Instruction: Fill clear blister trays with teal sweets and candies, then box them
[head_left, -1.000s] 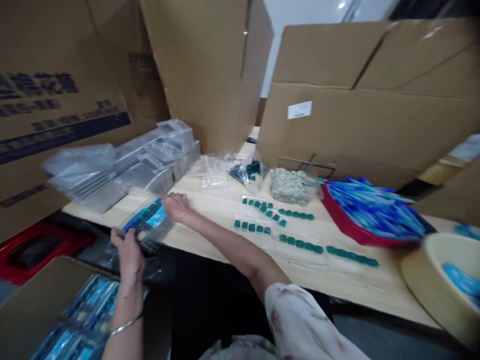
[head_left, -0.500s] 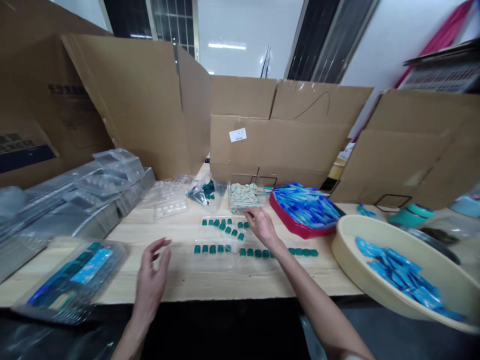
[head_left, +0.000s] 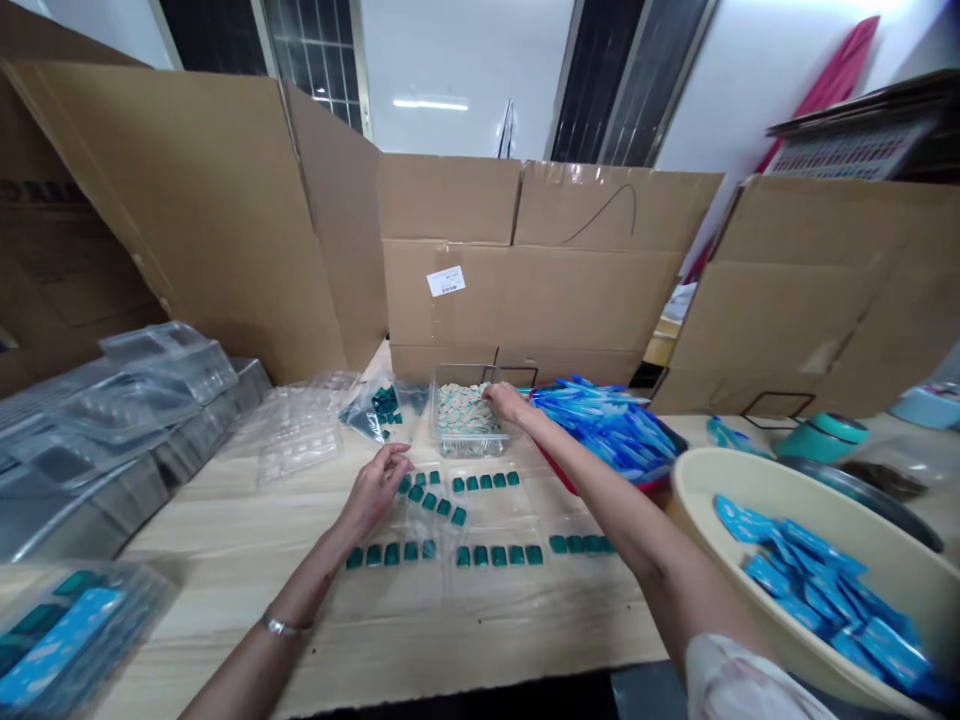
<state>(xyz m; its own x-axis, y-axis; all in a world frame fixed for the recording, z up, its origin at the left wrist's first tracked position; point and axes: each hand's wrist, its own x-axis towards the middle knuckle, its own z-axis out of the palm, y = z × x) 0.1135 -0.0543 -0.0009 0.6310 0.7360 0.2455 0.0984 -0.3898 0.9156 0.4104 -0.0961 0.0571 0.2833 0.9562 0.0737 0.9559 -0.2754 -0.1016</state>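
Right hand (head_left: 506,402) has moved up to the clear box (head_left: 466,428), fingers bunched at its edge, and the left hand (head_left: 373,490), half open, has come down just beside the green pieces (head_left: 429,502).

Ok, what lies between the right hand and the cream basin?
In the head view, a red tray of blue packets lies between the right hand and the cream basin.

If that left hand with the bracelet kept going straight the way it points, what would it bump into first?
The left hand would probably meet the small green pieces lying just ahead of its fingertips, though depth is hard to judge from this view.
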